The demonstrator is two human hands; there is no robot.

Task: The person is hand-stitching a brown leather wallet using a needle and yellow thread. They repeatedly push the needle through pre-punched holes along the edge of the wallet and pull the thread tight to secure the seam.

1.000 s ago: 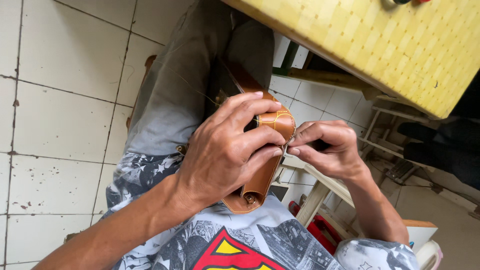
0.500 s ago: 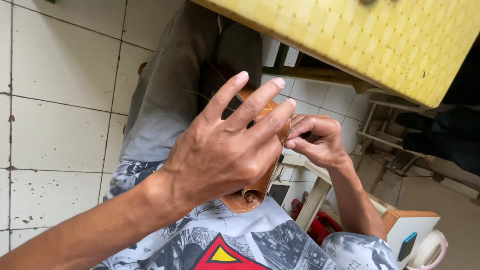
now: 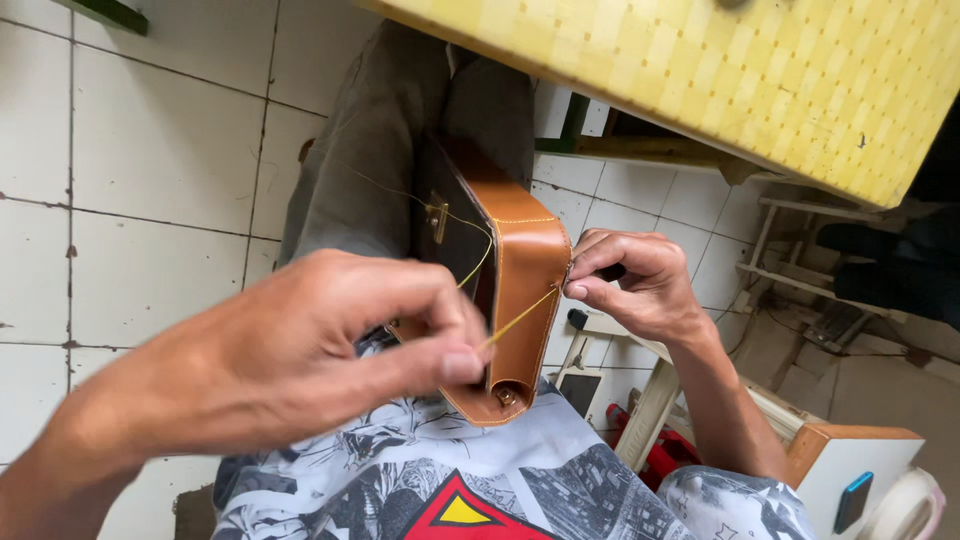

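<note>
A tan and dark brown leather bag (image 3: 520, 290) stands on my lap, held between my knees. My left hand (image 3: 330, 350) is raised close to the camera and pinches a yellow thread (image 3: 520, 318) that runs taut to the bag's right edge. My right hand (image 3: 640, 280) rests against that edge and grips a dark-handled tool (image 3: 608, 271), its tip hidden at the seam. More thread loops loosely over the bag's dark face and my grey trousers (image 3: 380, 160).
A yellow checkered tabletop (image 3: 720, 80) overhangs the top right. White floor tiles (image 3: 150, 200) lie at left. Wooden stool legs (image 3: 650, 410), a red tool (image 3: 660, 450) and a white box with a blue object (image 3: 850, 480) sit at lower right.
My left hand has come off the bag and drawn back towards me, pulling the yellow thread taut. The bag's front is now uncovered. My right hand stays at the seam.
</note>
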